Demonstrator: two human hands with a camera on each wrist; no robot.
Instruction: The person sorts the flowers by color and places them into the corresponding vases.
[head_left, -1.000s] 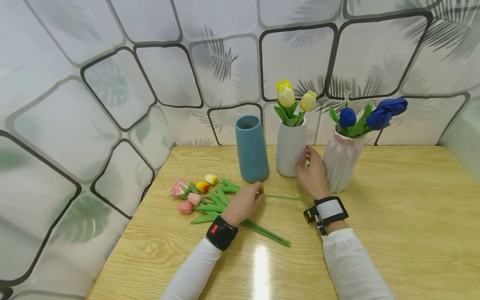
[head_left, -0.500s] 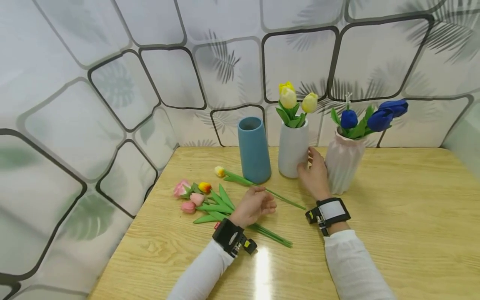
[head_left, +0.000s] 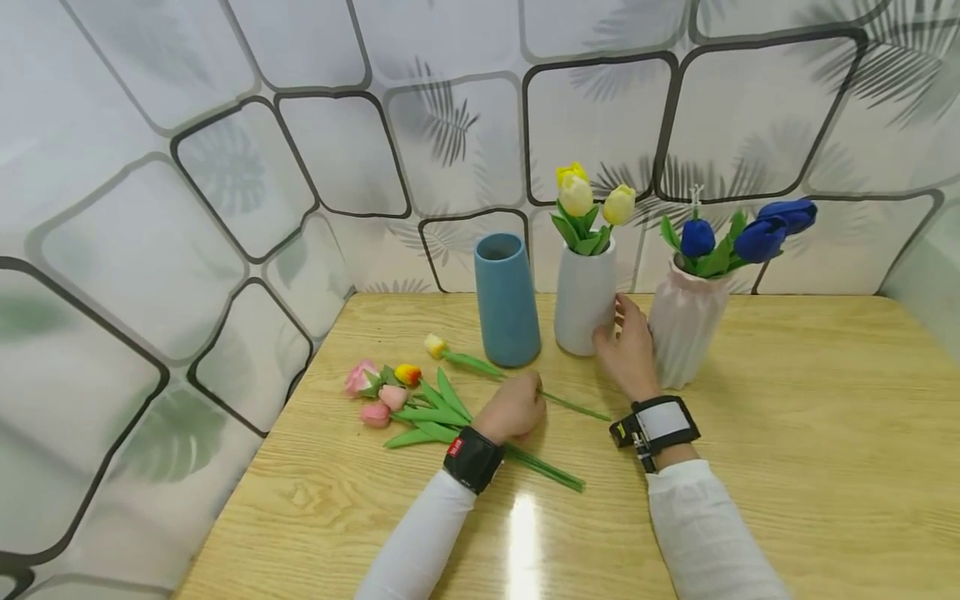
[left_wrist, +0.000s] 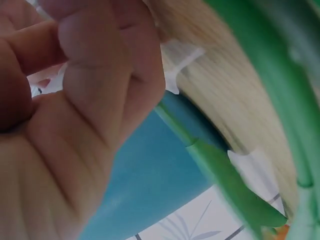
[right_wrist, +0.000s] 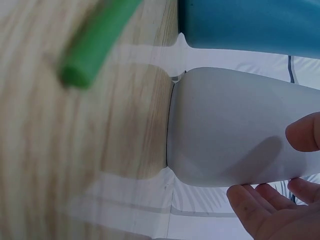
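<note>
My left hand pinches the thin green stem of a pale yellow tulip, whose head points left past the foot of the blue vase. In the left wrist view, curled fingers hide part of that stem, and a leaf shows beyond. With thumb and fingers at its right side, my right hand holds the white vase low down. Yellow and cream tulips stand in this upright vase. Close up, the right wrist view has the thumb over the vase's side and the fingertips along its edge.
Below the left hand lies a bunch of pink and orange flowers with green stems toward the front. A pleated pale pink vase with blue tulips stands right of the right hand. Patterned cloth backs the wooden table.
The left hand let go of the tulip half a second ago, fingers spread, and now grips its stem again. The tulip has turned, its stem end swinging toward the front. The right hand stays put.
</note>
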